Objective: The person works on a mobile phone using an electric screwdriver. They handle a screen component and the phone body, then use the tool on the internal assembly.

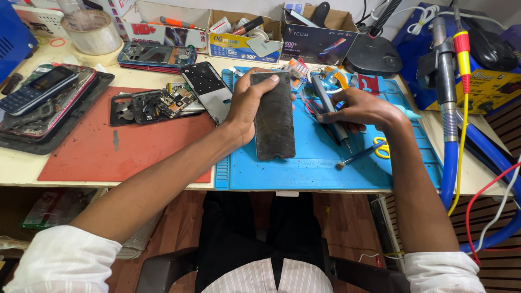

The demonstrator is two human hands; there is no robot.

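While hands grip phone panel (pixel 274 116) and tool (pixel 330 111), cluttered workbench (pixel 21 168), blue mat (pixel 304 168).

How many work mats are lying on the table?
2. A blue silicone work mat lies in front of the person, under both hands. A red rubber work mat lies beside it, on its left. Another may be hidden under the clutter.
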